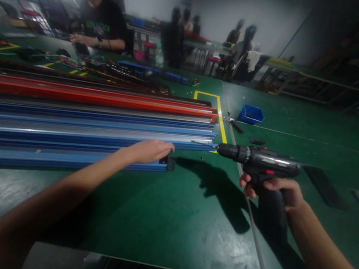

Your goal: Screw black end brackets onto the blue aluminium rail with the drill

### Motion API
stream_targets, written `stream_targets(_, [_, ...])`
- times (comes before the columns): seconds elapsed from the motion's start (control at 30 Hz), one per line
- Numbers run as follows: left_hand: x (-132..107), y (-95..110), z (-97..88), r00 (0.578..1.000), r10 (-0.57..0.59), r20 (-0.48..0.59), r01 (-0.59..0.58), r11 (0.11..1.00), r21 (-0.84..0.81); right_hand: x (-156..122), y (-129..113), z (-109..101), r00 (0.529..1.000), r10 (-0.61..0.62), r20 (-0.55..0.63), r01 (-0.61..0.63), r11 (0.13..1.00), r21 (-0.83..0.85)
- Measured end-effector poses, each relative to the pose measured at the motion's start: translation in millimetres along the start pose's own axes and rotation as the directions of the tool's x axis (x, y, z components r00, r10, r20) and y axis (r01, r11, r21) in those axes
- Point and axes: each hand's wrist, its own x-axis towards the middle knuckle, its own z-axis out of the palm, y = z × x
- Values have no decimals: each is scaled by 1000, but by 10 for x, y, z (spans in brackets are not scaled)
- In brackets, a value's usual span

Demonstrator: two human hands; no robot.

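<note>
My right hand [284, 192] is wrapped round the grip of a black cordless drill [272, 163] with red accents. The drill's long thin bit [203, 144] points left, level with the ends of the rails. With its fingers curled, my left hand [151, 152] grips the end of the nearest blue rail [86, 163]. A black end cap [170, 163] sits at that rail's end, just beside my left fingertips. Behind it, more blue rails [81, 130] lie side by side, and an orange-red rail [86, 95] lies farther back.
On the green table [158, 222] a blue bin [252, 114], a black-handled tool [237, 125] and a flat black piece [324, 187] lie to the right. Wires and dark strips [124, 73] spread at the back. A person [104, 27] sits across the table, and others are farther off.
</note>
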Motion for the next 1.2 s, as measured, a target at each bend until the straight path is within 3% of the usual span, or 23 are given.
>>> stream_targets(0.07, [-8, -8, 10, 1000, 3, -16, -3, 1000, 1, -106, -67, 25, 982, -152, -113, 147, 988, -55])
stream_targets(0.17, [-21, 8, -19, 997, -27, -76, 28, 999, 17, -198, -41, -16, 914, -326, -241, 318, 945, -71])
stream_targets(0.3, [54, 78, -171, 978, -114, -176, 126, 990, 56, -189, 152, -113, 878, -325, -352, 361, 932, 40])
stream_targets(0.4, [258, 188, -310, 992, -52, -115, 63, 994, 94, -99, 302, -119, 880, -252, -403, 333, 932, 143])
stream_targets(0.47, [453, 308, -359, 995, 100, -11, -96, 979, 180, -26, 380, -98, 890, -199, -410, 307, 927, 217])
stream_targets(0.57, [749, 525, -322, 956, 286, 65, -293, 926, 240, 53, 461, -79, 908, -151, -392, 276, 918, 285])
stream_targets(0.67, [956, 692, -184, 919, 371, 133, -393, 880, 266, 72, 507, -87, 925, -142, -354, 255, 920, 298])
stream_targets(0.93, [1041, 676, 139, 899, 378, 221, -419, 889, 185, 37, 532, -4, 949, -176, -263, 248, 929, 273])
stream_targets(1.2, [1079, 638, 63, 920, 344, 185, -366, 925, 103, 36, 565, 119, 949, -195, -246, 265, 917, 297])
